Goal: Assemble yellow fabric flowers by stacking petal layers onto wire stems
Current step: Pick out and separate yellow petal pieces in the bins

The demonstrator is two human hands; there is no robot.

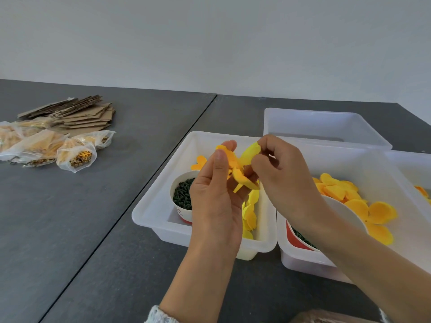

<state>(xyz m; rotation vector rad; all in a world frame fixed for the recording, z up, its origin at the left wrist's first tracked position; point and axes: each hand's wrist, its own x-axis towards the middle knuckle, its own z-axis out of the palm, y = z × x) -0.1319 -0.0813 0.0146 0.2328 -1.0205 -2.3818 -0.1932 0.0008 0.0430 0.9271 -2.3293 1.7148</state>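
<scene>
My left hand holds a half-built yellow fabric flower above the left white bin, thumb and fingers curled round it. My right hand pinches a pale yellow petal layer right beside the flower's top. The wire stem is hidden by my fingers. A paper cup of dark green pieces stands in the left bin, with loose yellow petals beside it. The right bin holds orange-yellow petals and a second cup under my right wrist.
An empty clear bin stands behind the two bins. Another bin edge with petals shows at far right. Bags of yellow parts and flattened cardboard lie at the far left of the dark grey table.
</scene>
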